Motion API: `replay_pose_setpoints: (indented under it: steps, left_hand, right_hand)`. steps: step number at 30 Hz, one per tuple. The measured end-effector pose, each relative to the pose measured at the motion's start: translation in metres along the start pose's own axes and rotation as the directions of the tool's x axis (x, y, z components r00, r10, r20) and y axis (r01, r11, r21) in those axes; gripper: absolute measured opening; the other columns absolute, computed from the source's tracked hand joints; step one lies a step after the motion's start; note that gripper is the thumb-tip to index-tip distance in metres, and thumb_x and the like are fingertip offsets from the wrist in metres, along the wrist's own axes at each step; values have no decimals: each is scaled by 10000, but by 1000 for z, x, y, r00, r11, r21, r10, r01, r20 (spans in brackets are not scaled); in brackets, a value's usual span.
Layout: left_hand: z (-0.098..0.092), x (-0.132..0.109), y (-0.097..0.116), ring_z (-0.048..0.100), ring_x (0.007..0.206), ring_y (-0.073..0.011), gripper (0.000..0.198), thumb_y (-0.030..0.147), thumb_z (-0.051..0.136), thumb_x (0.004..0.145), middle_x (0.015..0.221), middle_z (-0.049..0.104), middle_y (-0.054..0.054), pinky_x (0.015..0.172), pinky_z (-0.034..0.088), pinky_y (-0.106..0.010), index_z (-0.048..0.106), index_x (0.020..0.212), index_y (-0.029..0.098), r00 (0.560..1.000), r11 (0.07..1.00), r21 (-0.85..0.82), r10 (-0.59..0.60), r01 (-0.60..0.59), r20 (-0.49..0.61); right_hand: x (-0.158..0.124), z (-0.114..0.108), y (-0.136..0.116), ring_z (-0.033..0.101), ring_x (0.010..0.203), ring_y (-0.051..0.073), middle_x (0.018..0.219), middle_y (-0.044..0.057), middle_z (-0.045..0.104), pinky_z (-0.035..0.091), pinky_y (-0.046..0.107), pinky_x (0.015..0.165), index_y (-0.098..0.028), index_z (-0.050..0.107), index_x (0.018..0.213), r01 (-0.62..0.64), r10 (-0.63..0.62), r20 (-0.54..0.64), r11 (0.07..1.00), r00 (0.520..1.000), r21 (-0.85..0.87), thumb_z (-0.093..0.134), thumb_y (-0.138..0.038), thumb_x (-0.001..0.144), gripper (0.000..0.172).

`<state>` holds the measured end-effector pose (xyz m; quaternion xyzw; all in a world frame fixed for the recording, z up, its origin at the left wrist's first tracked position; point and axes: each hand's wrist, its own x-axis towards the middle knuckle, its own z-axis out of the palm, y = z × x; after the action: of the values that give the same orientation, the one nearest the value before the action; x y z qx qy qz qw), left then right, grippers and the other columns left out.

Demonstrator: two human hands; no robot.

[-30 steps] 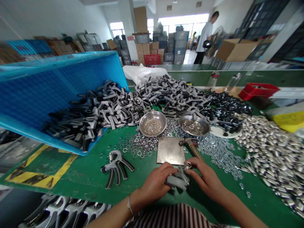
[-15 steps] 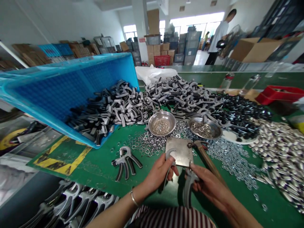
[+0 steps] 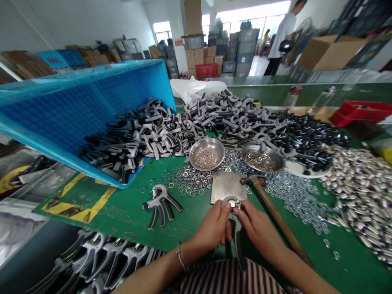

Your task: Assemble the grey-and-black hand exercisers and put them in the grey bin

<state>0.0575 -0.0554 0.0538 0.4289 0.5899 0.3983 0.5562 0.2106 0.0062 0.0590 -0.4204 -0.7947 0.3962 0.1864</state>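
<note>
Just in front of the steel plate (image 3: 228,185), my left hand (image 3: 211,229) and my right hand (image 3: 259,228) meet. The left is closed on a hooked grey handle (image 3: 228,200), its lower part hidden by my fingers. My right fingers are closed around the top of a grey-and-black handle (image 3: 238,243), which hangs down, with a small metal spring (image 3: 238,203) at its upper end. A hammer (image 3: 269,204) lies right of the plate. To the left rests a group of joined grey-and-black handles (image 3: 162,204) with a spring.
A tilted blue crate (image 3: 92,98) spills handles at the left. Two metal bowls (image 3: 219,157) (image 3: 280,166) hold small parts. Loose rings and nuts (image 3: 294,200), silver pieces (image 3: 361,192) and black parts (image 3: 315,141) cover the right. A person (image 3: 281,36) stands behind.
My hands have come together, bringing the two handles and the spring close to each other. The view has shifted slightly, and the hammer's handle shows more fully.
</note>
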Motion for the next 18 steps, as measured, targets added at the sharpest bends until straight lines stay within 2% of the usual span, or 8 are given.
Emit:
replay_pose_setpoints:
  steps: [3, 6, 9, 12, 15, 18]
  left_hand:
    - [2, 0, 2, 432, 323, -121, 451, 628, 277, 984, 484, 519, 69, 335, 318, -201, 441, 1022, 210, 1000, 992, 126, 8, -5, -28]
    - [1, 0, 4, 534, 412, -154, 425, 567, 249, 1007, 539, 559, 36, 420, 394, -235, 456, 1076, 202, 997, 952, 301, 70, -56, -37]
    - [-6, -3, 5, 649, 597, -209, 405, 485, 261, 1016, 681, 644, -39, 567, 456, -287, 469, 1151, 166, 992, 835, 541, 126, -104, -3]
    - [-16, -7, 4, 695, 808, -274, 478, 529, 385, 978, 893, 701, -122, 691, 480, -331, 467, 1236, 134, 986, 678, 716, 130, -167, 107]
    - [-21, -16, 3, 693, 794, -307, 655, 670, 503, 884, 896, 708, -149, 667, 484, -339, 500, 1230, 114, 971, 596, 768, 112, -236, 212]
    - [-23, -25, 7, 684, 710, -297, 719, 732, 462, 866, 842, 696, -172, 622, 477, -334, 555, 1171, 88, 939, 532, 775, 167, -342, 300]
  right_hand:
    - [-5, 1, 0, 626, 667, 238, 750, 37, 635, 425, 317, 625, -262, 487, 893, 1, 4, -72, 998, 997, 69, 379, -509, 988, 287]
    - [-9, -2, -3, 602, 611, 220, 709, 20, 616, 425, 311, 591, -265, 491, 870, -27, 40, -104, 992, 994, 121, 376, -515, 990, 300]
    - [-12, -7, -5, 592, 594, 215, 678, 11, 614, 430, 312, 589, -268, 500, 863, -22, 26, -24, 990, 999, 137, 409, -515, 979, 287]
    - [-13, -13, -7, 634, 742, 225, 804, 39, 665, 482, 325, 696, -256, 550, 918, 0, -16, 85, 982, 996, 189, 425, -495, 981, 277]
    - [-17, -15, -10, 638, 945, 234, 986, 58, 691, 500, 348, 855, -255, 598, 1009, -7, -43, 171, 960, 984, 280, 415, -483, 990, 293]
    - [-23, -17, -14, 641, 868, 228, 925, 49, 692, 518, 351, 808, -258, 603, 951, -18, -35, 207, 969, 978, 246, 425, -473, 983, 280]
